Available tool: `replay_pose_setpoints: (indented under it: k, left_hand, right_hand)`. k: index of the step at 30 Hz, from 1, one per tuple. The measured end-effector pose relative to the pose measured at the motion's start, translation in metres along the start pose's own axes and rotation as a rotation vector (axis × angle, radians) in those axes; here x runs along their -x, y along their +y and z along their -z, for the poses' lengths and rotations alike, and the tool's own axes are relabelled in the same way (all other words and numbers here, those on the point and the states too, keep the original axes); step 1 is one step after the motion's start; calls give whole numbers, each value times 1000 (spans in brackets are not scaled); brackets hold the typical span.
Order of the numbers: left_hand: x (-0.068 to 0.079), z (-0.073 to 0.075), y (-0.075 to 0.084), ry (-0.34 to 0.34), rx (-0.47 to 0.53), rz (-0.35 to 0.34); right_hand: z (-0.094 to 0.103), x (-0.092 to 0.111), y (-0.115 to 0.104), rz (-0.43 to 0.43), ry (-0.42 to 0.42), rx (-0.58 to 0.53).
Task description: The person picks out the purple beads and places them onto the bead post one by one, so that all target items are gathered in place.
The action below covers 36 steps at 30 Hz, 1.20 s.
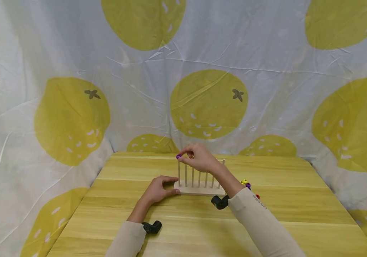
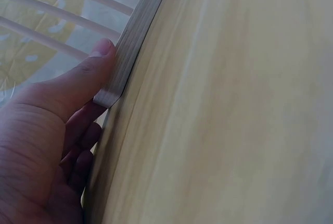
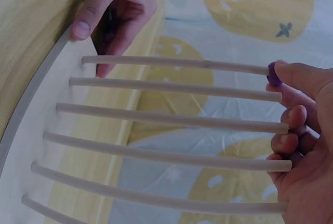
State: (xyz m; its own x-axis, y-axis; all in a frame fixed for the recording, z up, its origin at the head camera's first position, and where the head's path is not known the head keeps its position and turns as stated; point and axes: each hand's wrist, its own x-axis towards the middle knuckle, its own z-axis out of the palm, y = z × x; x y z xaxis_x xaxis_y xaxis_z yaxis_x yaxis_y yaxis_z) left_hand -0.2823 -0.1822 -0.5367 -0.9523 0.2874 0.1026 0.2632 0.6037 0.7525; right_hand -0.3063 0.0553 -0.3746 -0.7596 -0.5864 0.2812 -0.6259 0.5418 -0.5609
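Note:
A pale wooden base [image 1: 199, 190] with several upright pegs [image 3: 171, 90] stands on the table. My left hand [image 1: 157, 190] grips the base's left end; in the left wrist view the thumb [image 2: 96, 60] lies along its edge and the other fingers are partly behind it. Up at the top of the leftmost peg, my right hand [image 1: 199, 157] pinches a purple bead [image 1: 178, 156] between thumb and forefinger. The right wrist view shows that bead [image 3: 273, 74] at the peg's tip; how far the peg enters it is hidden. The visible pegs carry no other bead.
Right of the base, partly behind the right forearm, lie loose beads: yellow beads [image 1: 245, 181], purple beads [image 1: 248, 185] and a red bead [image 1: 257, 196]. The wooden table [image 1: 183, 228] meets a lemon-patterned curtain [image 1: 138, 89] at its back. Black wrist devices [image 1: 152, 227] sit on both forearms.

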Motion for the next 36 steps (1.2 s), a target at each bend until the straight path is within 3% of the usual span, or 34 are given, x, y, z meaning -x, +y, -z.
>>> replay_pose_setpoints:
  k: [10, 17, 24, 36]
  left_hand:
    - [-2, -2, -2, -2, 4, -30]
    - [-1, 3, 4, 16, 9, 4]
    - [6, 1, 2, -10, 24, 26]
    - [4, 2, 3, -5, 29, 20]
  right_hand:
    - [2, -1, 1, 16, -8, 13]
    - [13, 5, 4, 27, 26, -43]
    - [28, 25, 17, -44, 28, -61]
    - [64, 69, 56, -106, 130, -82]
